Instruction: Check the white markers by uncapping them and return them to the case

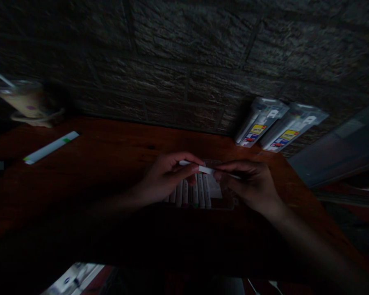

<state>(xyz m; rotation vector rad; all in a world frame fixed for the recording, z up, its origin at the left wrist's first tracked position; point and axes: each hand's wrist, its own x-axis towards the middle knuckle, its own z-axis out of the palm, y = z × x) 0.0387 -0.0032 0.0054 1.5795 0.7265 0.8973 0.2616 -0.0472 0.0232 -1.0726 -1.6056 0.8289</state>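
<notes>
A white marker is held roughly level between both hands. My left hand is closed on its left part, thumb and fingers pinching it. On the right part, the thumb and fingers of my right hand are closed too. Just below lies a clear plastic case with several white markers side by side in its left part, and a pale sheet or label at its right. My left hand hides some of the markers. The light is dim, so colours and print on the held marker cannot be read.
A white marker with green bands lies on the wooden table to the left. Behind it a drink cup with a straw stands in a holder. Two plastic marker cases lean near the stone wall at the right.
</notes>
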